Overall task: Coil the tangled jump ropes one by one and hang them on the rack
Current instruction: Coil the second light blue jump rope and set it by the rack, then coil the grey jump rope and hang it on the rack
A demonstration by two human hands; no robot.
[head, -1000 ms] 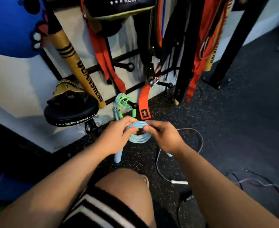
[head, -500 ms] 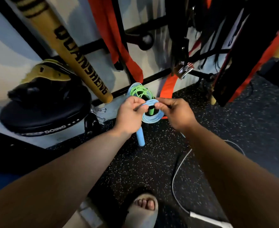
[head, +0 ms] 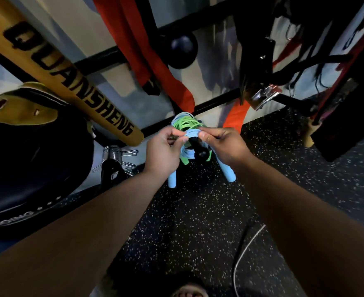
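Speckled floor [head: 198,221] | left hand [head: 161,153], right hand [head: 225,146] pinch blue rope [head: 186,152]

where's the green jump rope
Head view, centre: the green jump rope hangs coiled on the black peg, right behind the blue jump rope, below the orange strap.

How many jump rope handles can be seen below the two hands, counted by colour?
Light blue handles: 2
Green handles, only the ends showing: 2
Total: 4
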